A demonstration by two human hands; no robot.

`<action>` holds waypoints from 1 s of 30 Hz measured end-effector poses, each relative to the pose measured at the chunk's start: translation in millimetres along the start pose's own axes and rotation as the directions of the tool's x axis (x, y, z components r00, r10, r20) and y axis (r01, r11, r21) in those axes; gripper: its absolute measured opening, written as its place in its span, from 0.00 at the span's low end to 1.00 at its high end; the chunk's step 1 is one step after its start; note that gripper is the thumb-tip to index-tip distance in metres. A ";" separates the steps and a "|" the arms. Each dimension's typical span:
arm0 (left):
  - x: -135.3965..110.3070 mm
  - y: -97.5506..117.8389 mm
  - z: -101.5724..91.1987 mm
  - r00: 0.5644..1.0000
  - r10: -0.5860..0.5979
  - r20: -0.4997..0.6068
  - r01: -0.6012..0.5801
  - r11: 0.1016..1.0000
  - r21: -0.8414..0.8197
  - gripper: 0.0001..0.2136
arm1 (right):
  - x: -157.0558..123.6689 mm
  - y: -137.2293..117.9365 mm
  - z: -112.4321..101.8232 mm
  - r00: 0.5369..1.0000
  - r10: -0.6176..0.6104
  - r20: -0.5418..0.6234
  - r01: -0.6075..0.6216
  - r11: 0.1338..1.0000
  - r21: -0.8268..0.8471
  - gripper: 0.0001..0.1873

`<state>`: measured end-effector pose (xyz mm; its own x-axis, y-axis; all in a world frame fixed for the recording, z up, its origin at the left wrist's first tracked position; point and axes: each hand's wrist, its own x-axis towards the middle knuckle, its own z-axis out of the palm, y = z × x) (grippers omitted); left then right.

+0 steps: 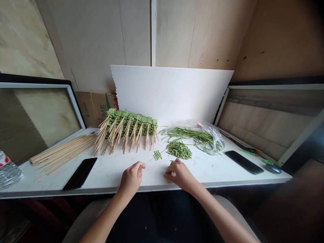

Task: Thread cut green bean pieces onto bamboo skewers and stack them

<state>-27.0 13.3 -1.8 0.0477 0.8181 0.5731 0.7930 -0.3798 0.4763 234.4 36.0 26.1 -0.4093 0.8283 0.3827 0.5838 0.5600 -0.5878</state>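
Observation:
My left hand (131,177) pinches the near end of a thin bamboo skewer (149,160) that points away to the right. Several short green bean pieces (157,155) are threaded on its far part. My right hand (178,173) rests on the white table (108,172) with fingers curled, just in front of a heap of cut bean pieces (179,150); a small green bit shows at its fingertips. What the fingers hold is too small to make out.
A stack of finished bean skewers (126,130) lies behind, bare skewers (63,152) at left. Long beans in a plastic bag (199,135) at right. Two dark phones (80,173) (244,162), a water bottle (8,172), scissors (249,150), a white board (169,92).

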 end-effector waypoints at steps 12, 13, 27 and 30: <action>-0.7 7.8 -0.6 0.999 0.050 0.008 -0.050 0.999 -0.015 0.12 | 18.0 27.6 -40.6 0.918 0.395 -0.040 -0.208 0.565 0.798 0.22; -0.9 9.0 -1.1 0.998 0.061 0.011 -0.061 0.998 -0.019 0.12 | 18.2 27.4 -40.5 0.913 0.406 -0.034 -0.198 0.515 0.834 0.22; -2.3 11.1 0.3 0.995 0.099 0.031 -0.099 0.995 -0.009 0.12 | 17.1 21.7 -37.8 0.901 0.434 0.020 -0.182 0.334 0.925 0.21; -2.9 10.6 0.9 0.995 0.092 0.040 -0.092 0.996 -0.012 0.12 | 17.0 21.9 -37.7 0.895 0.445 0.017 -0.182 0.330 0.926 0.20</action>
<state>-18.2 7.3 1.0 0.1447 0.7960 0.5877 0.7778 -0.4587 0.4297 266.7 63.0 46.6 -0.1191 0.9905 0.0688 -0.3819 0.0182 -0.9240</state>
